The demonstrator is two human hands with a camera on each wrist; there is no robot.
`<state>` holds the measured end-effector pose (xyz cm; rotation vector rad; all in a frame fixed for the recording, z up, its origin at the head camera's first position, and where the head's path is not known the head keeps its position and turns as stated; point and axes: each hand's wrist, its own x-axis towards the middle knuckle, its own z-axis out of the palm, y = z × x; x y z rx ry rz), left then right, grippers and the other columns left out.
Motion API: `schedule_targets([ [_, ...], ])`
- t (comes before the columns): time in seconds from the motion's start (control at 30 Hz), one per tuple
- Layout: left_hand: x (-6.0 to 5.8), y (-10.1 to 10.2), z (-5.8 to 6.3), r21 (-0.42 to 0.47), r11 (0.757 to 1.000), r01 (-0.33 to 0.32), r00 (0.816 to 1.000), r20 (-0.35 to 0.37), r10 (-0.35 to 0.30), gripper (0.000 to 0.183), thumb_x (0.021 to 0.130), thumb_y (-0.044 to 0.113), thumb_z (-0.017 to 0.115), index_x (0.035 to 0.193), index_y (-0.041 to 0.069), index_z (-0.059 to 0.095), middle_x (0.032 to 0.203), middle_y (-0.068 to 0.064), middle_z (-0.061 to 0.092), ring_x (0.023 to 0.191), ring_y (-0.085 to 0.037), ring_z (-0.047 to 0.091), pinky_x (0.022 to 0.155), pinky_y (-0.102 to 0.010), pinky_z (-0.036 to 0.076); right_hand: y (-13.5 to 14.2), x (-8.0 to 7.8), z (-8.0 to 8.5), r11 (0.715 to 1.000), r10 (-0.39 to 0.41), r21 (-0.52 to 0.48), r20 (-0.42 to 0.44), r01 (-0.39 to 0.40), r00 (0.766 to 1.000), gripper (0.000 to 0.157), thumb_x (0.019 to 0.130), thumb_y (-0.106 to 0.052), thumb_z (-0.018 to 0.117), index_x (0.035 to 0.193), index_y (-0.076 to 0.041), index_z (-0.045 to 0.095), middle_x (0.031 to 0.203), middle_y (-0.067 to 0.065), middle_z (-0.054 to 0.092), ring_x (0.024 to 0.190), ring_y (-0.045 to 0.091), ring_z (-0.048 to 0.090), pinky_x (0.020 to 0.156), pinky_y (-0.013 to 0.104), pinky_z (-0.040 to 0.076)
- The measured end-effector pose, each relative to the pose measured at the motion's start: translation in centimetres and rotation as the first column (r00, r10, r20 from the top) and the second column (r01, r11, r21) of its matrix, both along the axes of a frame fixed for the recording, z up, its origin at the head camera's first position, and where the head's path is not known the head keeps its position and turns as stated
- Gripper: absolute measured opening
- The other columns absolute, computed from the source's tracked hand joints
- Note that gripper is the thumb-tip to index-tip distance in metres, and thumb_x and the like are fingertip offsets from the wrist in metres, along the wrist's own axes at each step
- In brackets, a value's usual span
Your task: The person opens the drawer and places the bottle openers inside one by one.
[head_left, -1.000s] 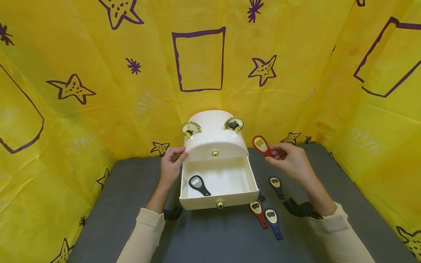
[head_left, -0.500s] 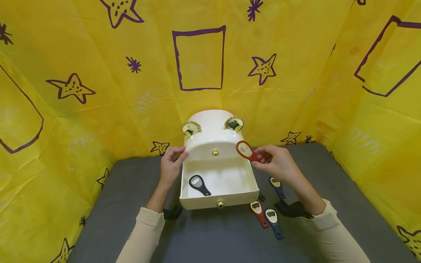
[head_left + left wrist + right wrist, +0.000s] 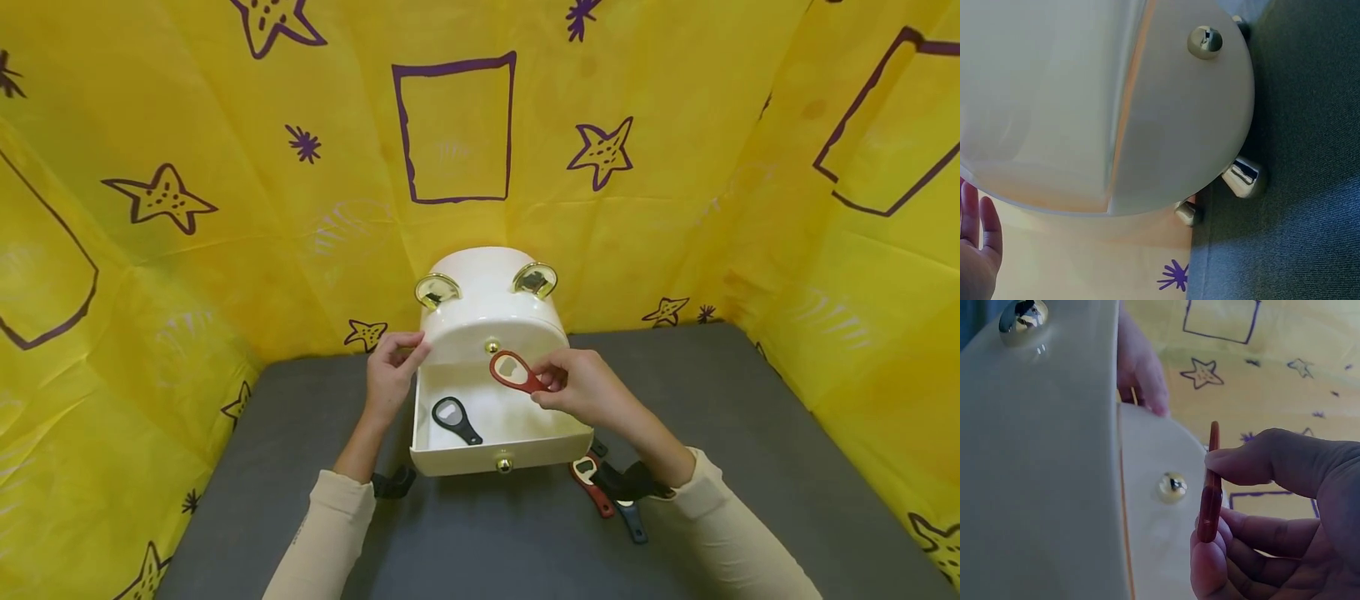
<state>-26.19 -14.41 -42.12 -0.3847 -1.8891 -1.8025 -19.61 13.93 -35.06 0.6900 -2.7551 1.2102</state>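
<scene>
In the head view my right hand (image 3: 585,383) pinches a red bottle opener (image 3: 512,371) by its handle, above the pulled-out drawer (image 3: 498,458) of a white box (image 3: 487,283). The right wrist view shows that red opener edge-on between thumb and fingers. A black bottle opener (image 3: 456,419) lies inside the drawer at its left. My left hand (image 3: 390,379) touches the box's left side with its fingertips, thumb apart; in the left wrist view its fingers (image 3: 990,231) look straight beside the box wall.
Right of the drawer on the grey table (image 3: 480,542) lie another red bottle opener (image 3: 598,500) and a blue one (image 3: 634,525), partly covered by the right wrist's strap. A dark opener (image 3: 597,447) shows behind the drawer corner. Yellow patterned cloth (image 3: 337,250) stands around the table.
My right hand has moved left with the red bottle opener, from beside the box to over the drawer. The left hand has stayed at the box's side.
</scene>
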Motion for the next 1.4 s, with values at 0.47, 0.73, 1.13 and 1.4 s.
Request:
schedule_targets([
  [0.47, -0.5, 0.2, -0.6, -0.012, 0.999, -0.043, 0.999, -0.006, 0.043, 0.017, 0.081, -0.006, 0.073, 0.095, -0.014, 0.066, 0.096, 0.012, 0.061, 0.092, -0.001, 0.056, 0.069, -0.010, 0.050, -2.5, -1.2, -1.4, 0.996, 0.028, 0.079, 0.035, -0.031, 0.999, 0.012, 0.072, -0.004, 0.075, 0.083, -0.003, 0.071, 0.068, 0.001, 0.064, 0.063, 0.007, 0.054, 0.058, 0.018, 0.045],
  [0.73, -0.4, 0.3, -0.5, 0.016, 0.999, -0.044, 0.999, -0.024, 0.044, 0.017, 0.081, -0.006, 0.073, 0.095, -0.014, 0.066, 0.096, 0.006, 0.061, 0.092, -0.001, 0.056, 0.069, -0.011, 0.050, -3.7, -1.5, -2.0, 0.988, -0.006, 0.152, 0.072, -0.005, 0.997, 0.013, 0.073, -0.008, 0.076, 0.084, -0.003, 0.072, 0.066, 0.000, 0.062, 0.060, 0.007, 0.050, 0.055, 0.018, 0.041],
  [1.13, -0.2, 0.4, -0.5, 0.015, 0.998, -0.061, 0.998, -0.009, 0.061, 0.016, 0.081, -0.011, 0.070, 0.095, -0.017, 0.064, 0.097, -0.004, 0.060, 0.089, 0.001, 0.057, 0.070, -0.011, 0.051, -5.8, -1.8, -3.4, 0.961, -0.012, 0.276, -0.017, 0.016, 1.000, 0.013, 0.068, -0.009, 0.078, 0.066, -0.006, 0.066, 0.057, -0.003, 0.056, 0.057, 0.014, 0.044, 0.052, 0.022, 0.035],
  [1.4, 1.4, 1.0, 1.5, 0.016, 0.999, -0.044, 0.999, -0.007, 0.044, 0.017, 0.082, -0.011, 0.069, 0.095, -0.020, 0.063, 0.095, -0.001, 0.059, 0.085, 0.002, 0.058, 0.069, -0.010, 0.051, -6.3, -1.7, -4.0, 0.908, -0.014, 0.419, 0.004, 0.011, 1.000, 0.036, 0.065, -0.003, 0.072, 0.051, -0.015, 0.041, 0.050, -0.007, 0.035, 0.052, 0.015, 0.034, 0.048, 0.025, 0.026],
])
